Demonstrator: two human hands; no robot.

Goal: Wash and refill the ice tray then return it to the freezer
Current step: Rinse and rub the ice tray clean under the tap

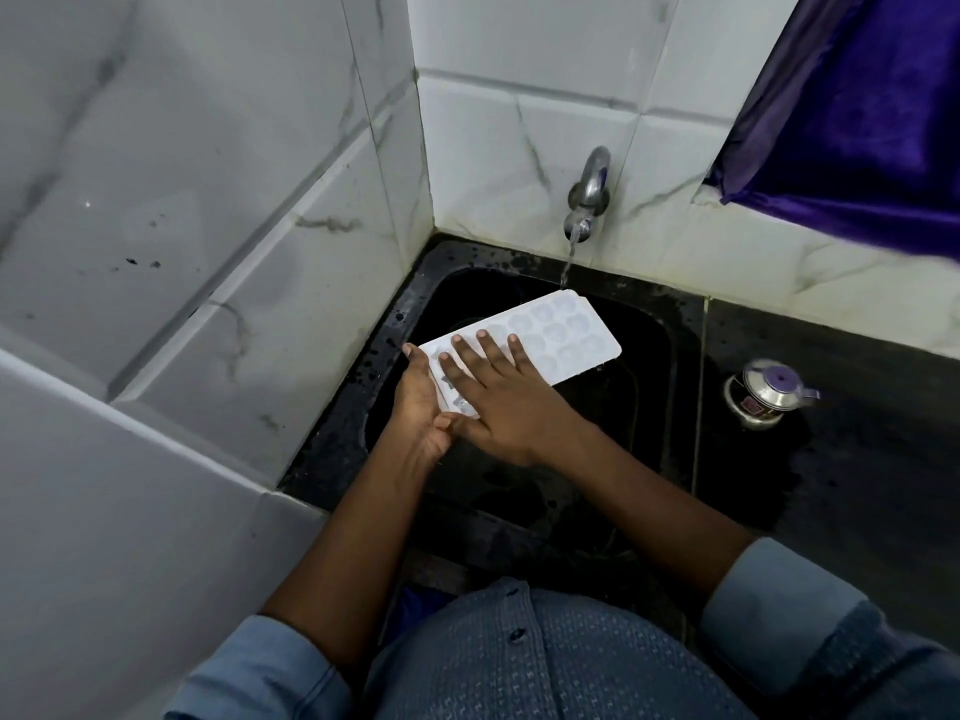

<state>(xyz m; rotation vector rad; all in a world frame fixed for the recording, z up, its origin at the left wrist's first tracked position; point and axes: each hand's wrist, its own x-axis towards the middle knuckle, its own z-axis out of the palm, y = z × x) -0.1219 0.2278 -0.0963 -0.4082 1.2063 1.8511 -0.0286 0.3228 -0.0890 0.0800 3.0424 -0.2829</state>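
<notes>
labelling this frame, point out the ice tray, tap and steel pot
ice tray (566, 337), head view, bare far cells
tap (589, 192), head view, curved metal body
steel pot (766, 394), head view, its lid

White tiled walls (208, 174) veined with grey meet in a far corner. A purple curtain (857, 122) hangs far right above a dark wet countertop (872, 470), where a small steel pot (768, 396) stands.

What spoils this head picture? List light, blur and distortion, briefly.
Head view: the light is dim and uneven, so the black sink swallows detail; the white ice tray is nearly washed out; the steel pot at right is smeared; the wall tile lines bow from the wide-angle lens.
</notes>
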